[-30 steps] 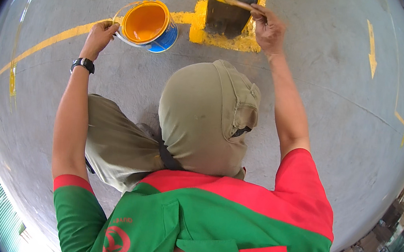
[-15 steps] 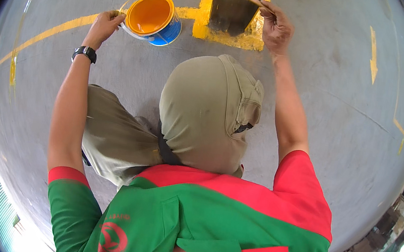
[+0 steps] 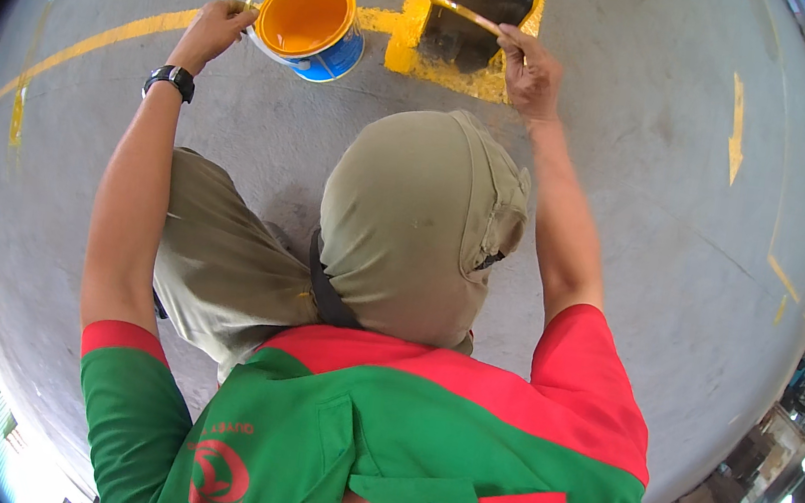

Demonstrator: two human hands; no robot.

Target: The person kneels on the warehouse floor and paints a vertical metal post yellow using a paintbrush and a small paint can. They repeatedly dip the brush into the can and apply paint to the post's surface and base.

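Note:
A blue paint can (image 3: 335,60) with orange-yellow paint (image 3: 298,25) inside stands tilted toward me at the upper left. My left hand (image 3: 213,33) is closed at its left side, fingers pinching the pale wire handle. My right hand (image 3: 532,81) is closed around the handle of a thin paintbrush (image 3: 474,15). The brush points left, its tip by the left yellow edge of a dark upright piece (image 3: 469,51). Whether the bristles touch that edge I cannot tell. Fresh-looking yellow paint (image 3: 403,49) covers the floor around the piece's foot.
A yellow line (image 3: 144,27) runs across the grey floor (image 3: 649,211) to the left. On the right lies a yellow arrow mark (image 3: 736,132). My bent knee (image 3: 407,212) in khaki trousers sits between my arms. Stacked items (image 3: 750,450) line the far right edge.
My right hand has come nearer, and the brush tip is lower along the dark piece's left edge. The can and my left hand appear slightly higher in view.

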